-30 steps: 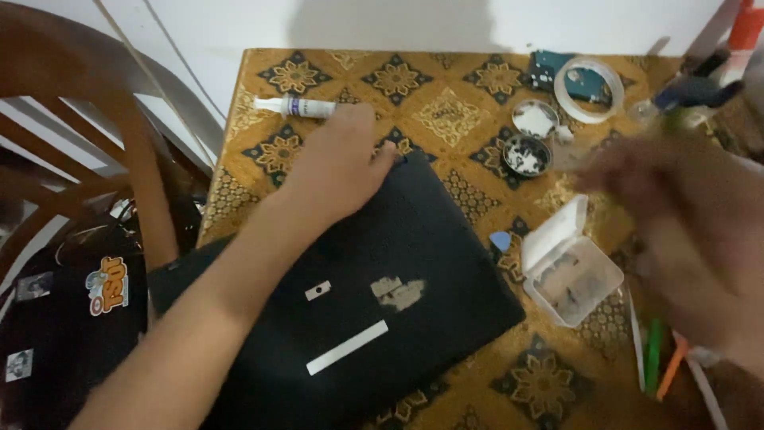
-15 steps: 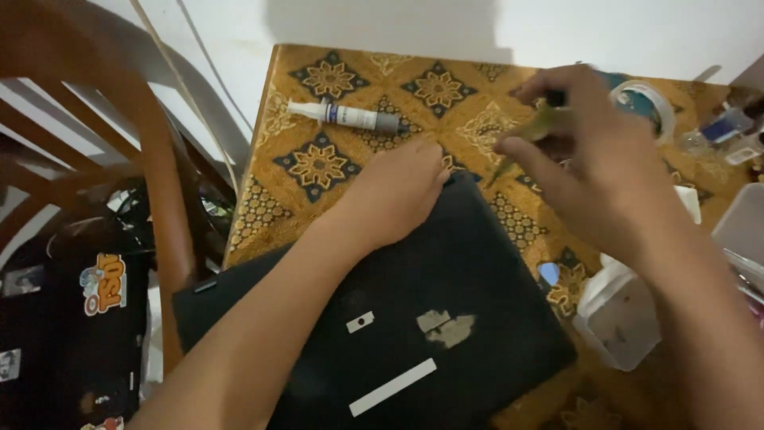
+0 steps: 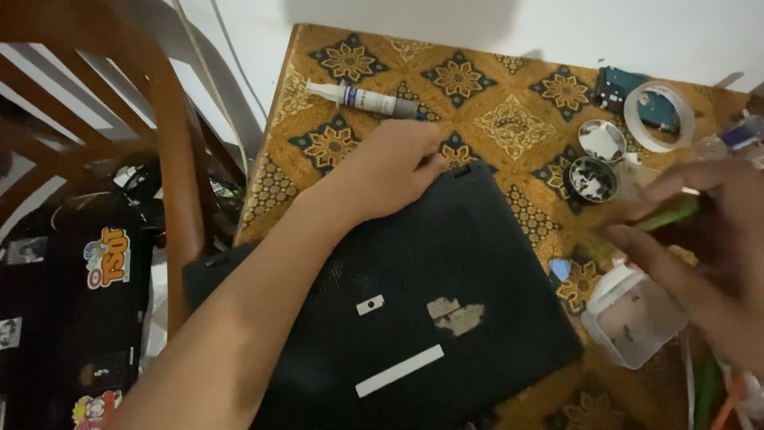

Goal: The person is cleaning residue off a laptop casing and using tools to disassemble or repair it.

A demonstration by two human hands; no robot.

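Left hand (image 3: 390,171) flat, palm down, fingers loosely spread on far corner of black laptop (image 3: 414,310), which lies underside up on patterned tablecloth (image 3: 509,119). Right hand (image 3: 700,247) blurred, right of laptop, fingers curled around green-handled tool (image 3: 664,215). Clear plastic box (image 3: 637,318) just beside laptop's right edge, below right hand. Blue pick (image 3: 560,269) touching laptop's right edge. Two small round tins (image 3: 593,163) beyond laptop's right corner. Syringe tube (image 3: 370,99) beyond left hand. Tape roll (image 3: 659,118) farther right. Wooden chair (image 3: 159,159) left of laptop.

Left hand (image 3: 390,171) on laptop (image 3: 430,318) (black)
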